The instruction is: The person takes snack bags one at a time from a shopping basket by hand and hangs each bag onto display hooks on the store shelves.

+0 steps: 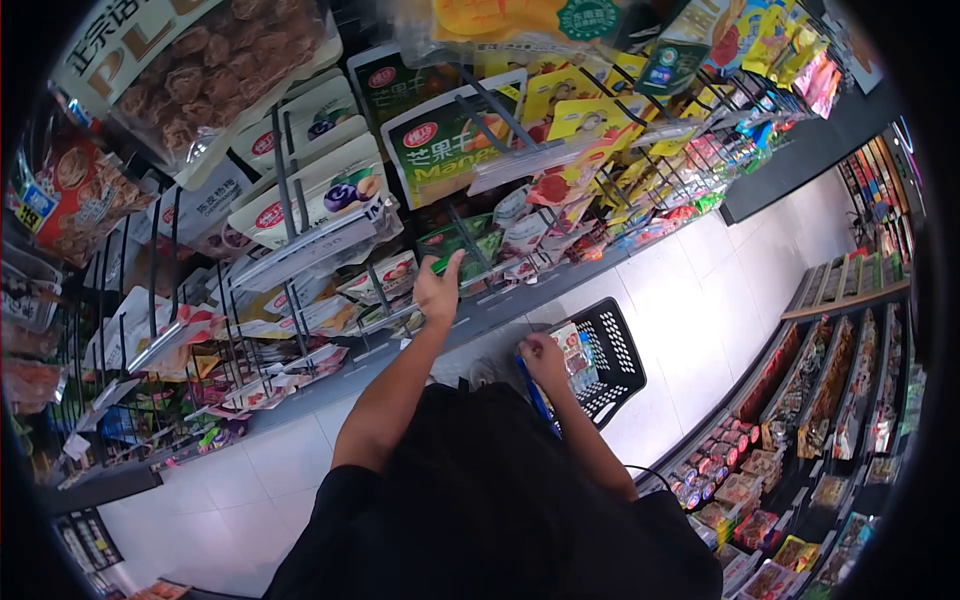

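Note:
My left hand [437,290] reaches to a lower row of the snack rack, its thumb and fingers closed on the edge of a green snack packet [470,240]. Most of that packet sits behind a black wire peg. Close to my body, my right hand [543,356] is wrapped round the blue handle [537,393] of a black shopping basket [627,350]. Several packaged goods [578,355] lie inside the basket. Just above my left hand hangs a green and white bag of dried mango [450,150].
Pegs and price strips [310,250] jut out from the rack, crowded with hanging snack bags. A large bag of dried plums [215,75] hangs close at upper left. Across the tiled floor [690,290], a low shelf [790,390] holds packaged food at right.

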A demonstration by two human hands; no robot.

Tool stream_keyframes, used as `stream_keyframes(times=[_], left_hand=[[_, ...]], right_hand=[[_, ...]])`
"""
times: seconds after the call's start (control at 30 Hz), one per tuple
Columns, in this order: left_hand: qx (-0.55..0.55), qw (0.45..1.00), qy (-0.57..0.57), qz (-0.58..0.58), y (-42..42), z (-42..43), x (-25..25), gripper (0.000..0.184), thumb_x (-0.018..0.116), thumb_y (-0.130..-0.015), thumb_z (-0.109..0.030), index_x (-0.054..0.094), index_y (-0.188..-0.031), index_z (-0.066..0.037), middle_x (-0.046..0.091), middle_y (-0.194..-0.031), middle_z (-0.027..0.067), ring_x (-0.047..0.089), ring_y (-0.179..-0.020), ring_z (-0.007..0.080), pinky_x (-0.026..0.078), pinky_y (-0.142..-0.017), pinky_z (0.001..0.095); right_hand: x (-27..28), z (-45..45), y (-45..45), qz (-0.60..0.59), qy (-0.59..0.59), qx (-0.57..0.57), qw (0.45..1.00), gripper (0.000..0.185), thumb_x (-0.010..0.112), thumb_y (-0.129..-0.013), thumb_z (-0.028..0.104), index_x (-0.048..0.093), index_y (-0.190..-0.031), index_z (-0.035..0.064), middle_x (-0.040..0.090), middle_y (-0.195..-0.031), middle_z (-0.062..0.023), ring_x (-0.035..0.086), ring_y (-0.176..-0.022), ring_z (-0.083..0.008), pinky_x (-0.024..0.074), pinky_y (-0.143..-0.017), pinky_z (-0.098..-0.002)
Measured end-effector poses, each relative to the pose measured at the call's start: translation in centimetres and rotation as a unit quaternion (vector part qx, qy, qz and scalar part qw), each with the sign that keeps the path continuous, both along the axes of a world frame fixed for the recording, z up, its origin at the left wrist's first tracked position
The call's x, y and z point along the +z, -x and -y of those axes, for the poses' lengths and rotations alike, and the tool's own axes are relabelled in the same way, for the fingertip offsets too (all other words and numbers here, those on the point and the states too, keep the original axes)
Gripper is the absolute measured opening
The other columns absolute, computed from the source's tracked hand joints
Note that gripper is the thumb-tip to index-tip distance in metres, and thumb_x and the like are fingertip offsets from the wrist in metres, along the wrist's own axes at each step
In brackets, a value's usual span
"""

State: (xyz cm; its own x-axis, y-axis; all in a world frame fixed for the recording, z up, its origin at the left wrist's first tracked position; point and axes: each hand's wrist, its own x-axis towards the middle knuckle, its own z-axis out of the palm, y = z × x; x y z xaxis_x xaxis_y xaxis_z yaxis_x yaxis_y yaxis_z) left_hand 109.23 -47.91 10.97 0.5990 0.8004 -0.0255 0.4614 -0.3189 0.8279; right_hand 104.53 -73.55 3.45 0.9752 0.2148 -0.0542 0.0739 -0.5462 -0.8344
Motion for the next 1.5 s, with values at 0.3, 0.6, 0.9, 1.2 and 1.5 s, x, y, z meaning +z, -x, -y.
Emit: stream_keyframes(times=[0.3,0.6,0.9,1.2,1.5], left_hand=[[-0.015,0.992,0.023,0.123,-0.9,-1.2,-3.9,0.051,0.080,-0.082,-0.040,0.060,-0.103,0.002,0.066,-0.099,0.0180,0.063,-0.095,0.0308,0.047,-0.087,0.0400],[-0.322,0.931,0.138,0.107,8.0,0.9,-16.5,0.021,0.072,-0.087,-0.015,0.066,-0.104,-0.004,0.068,-0.085,0.0050,0.064,-0.076,0.0127,0.052,-0.070,0.0295],[-0.607,0.768,0.190,-0.069,12.7,10.4,-9.2,0.015,0.069,-0.087,-0.019,0.071,-0.089,-0.004,0.072,-0.079,0.0084,0.070,-0.074,0.0186,0.053,-0.068,0.0312],[-0.763,0.636,0.078,-0.084,10.4,16.8,-9.4,0.065,0.071,-0.069,-0.009,0.048,-0.129,-0.005,0.061,-0.119,0.0207,0.060,-0.110,0.0384,0.049,-0.093,0.0421],[-0.785,0.603,-0.047,-0.131,6.1,21.4,-10.3,0.069,0.074,-0.067,-0.008,0.049,-0.131,-0.010,0.064,-0.103,0.0142,0.059,-0.105,0.0352,0.043,-0.094,0.0469]], right_hand=[[-1.2,4.5,10.0,-0.190,0.221,-0.029,0.956,0.051,0.069,-0.081,0.049,0.067,-0.100,0.0013,0.069,-0.095,-0.0246,0.069,-0.092,-0.0375,0.0546,-0.079,-0.0468],[1.2,2.4,10.8,-0.158,0.318,-0.071,0.932,0.041,0.069,-0.080,0.041,0.068,-0.098,0.0036,0.070,-0.089,-0.0207,0.069,-0.083,-0.0385,0.0555,-0.075,-0.0498],[1.8,3.4,13.7,-0.121,0.330,-0.021,0.936,0.034,0.071,-0.077,0.038,0.071,-0.090,0.0064,0.071,-0.084,-0.0190,0.070,-0.079,-0.0361,0.0555,-0.073,-0.0476],[1.1,7.6,10.3,-0.161,0.282,0.014,0.946,0.034,0.071,-0.074,0.036,0.070,-0.087,0.0055,0.071,-0.080,-0.0190,0.070,-0.077,-0.0372,0.0558,-0.071,-0.0479],[0.8,15.8,4.6,-0.225,0.020,0.067,0.972,0.046,0.072,-0.073,0.040,0.069,-0.101,0.0026,0.071,-0.090,-0.0197,0.069,-0.086,-0.0384,0.0544,-0.081,-0.0462]])
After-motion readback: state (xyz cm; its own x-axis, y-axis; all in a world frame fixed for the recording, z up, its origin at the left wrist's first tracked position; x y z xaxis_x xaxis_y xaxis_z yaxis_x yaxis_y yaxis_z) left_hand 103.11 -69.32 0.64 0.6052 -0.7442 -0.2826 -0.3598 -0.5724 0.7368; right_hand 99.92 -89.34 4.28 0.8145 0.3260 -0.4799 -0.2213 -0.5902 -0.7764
